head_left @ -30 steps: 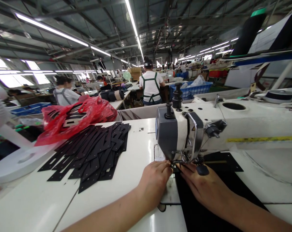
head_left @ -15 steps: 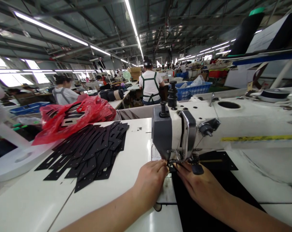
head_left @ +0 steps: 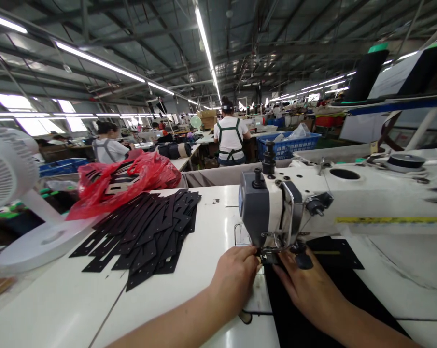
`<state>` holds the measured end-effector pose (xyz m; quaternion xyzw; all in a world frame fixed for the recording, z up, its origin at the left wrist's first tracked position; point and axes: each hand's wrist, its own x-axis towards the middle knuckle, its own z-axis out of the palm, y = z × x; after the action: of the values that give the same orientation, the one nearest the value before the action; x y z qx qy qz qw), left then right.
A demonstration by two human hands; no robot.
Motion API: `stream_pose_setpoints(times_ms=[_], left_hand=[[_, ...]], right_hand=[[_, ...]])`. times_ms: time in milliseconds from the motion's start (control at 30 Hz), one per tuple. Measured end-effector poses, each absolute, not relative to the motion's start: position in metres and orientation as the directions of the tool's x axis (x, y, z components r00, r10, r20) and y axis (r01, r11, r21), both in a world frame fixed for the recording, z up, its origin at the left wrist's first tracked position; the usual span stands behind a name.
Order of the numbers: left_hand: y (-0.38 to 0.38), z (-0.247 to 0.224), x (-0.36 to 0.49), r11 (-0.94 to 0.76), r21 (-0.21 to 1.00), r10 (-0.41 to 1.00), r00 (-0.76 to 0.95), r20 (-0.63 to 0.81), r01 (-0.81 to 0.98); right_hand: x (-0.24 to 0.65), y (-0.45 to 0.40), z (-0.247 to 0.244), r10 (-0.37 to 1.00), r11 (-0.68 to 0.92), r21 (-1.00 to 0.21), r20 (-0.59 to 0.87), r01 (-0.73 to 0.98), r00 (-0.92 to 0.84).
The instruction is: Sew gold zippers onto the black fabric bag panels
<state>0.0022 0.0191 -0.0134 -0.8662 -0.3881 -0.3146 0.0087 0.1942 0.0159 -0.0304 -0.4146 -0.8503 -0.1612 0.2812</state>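
The head of a white and grey sewing machine [head_left: 254, 208] stands in front of me. A long piece of black fabric [head_left: 294, 314] runs from its presser foot [head_left: 271, 255] toward my body. My left hand [head_left: 236, 273] is closed, its fingertips pressed together just left of the foot; what they pinch is too small to make out. On the other side, my right hand [head_left: 308, 285] lies on the black fabric, fingers stretched forward and thumb apart; its fingertips are partly hidden under the machine head. Beyond it, a black slotted piece [head_left: 336, 252] lies beneath the machine arm.
Left on the white table [head_left: 167, 309] is a spread pile of black slotted strips [head_left: 149, 232]. Behind them lies a red plastic bag [head_left: 131, 176] with more pieces. A white fan [head_left: 40, 212] stands far left. Co-workers sit ahead, near a blue crate [head_left: 290, 145].
The whole view has shifted slightly right and down, bringing more of the fan into sight. Both hands stay by the presser foot; a little more of the foot shows between them.
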Motion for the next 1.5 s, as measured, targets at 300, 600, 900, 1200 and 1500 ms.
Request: stream_pose_setpoints(times_ms=[300,600,900,1200,1500], left_hand=[[-0.062,-0.005,-0.035,-0.74,0.367,0.671,0.657,0.342,0.564],[-0.108,0.029,-0.026,0.432,0.832,0.899,0.235,-0.369,-0.347],[-0.143,0.025,-0.005,0.582,0.806,0.738,0.486,-0.468,-0.109],[-0.17,0.003,0.012,0.501,0.865,0.829,0.282,-0.483,0.007],[-0.176,0.004,0.011,0.52,0.84,0.832,0.317,-0.456,-0.155]], right_hand=[[0.199,-0.064,-0.04,0.56,0.497,0.342,0.575,0.798,-0.596],[0.188,-0.103,-0.034,0.672,0.498,0.192,0.531,0.846,-0.517],[0.187,-0.102,-0.032,0.757,0.5,0.062,0.454,0.864,-0.47],[0.185,-0.102,-0.032,0.782,0.505,-0.017,0.432,0.863,-0.449],[0.175,-0.119,0.0,0.771,0.553,-0.278,0.527,0.785,-0.357]])
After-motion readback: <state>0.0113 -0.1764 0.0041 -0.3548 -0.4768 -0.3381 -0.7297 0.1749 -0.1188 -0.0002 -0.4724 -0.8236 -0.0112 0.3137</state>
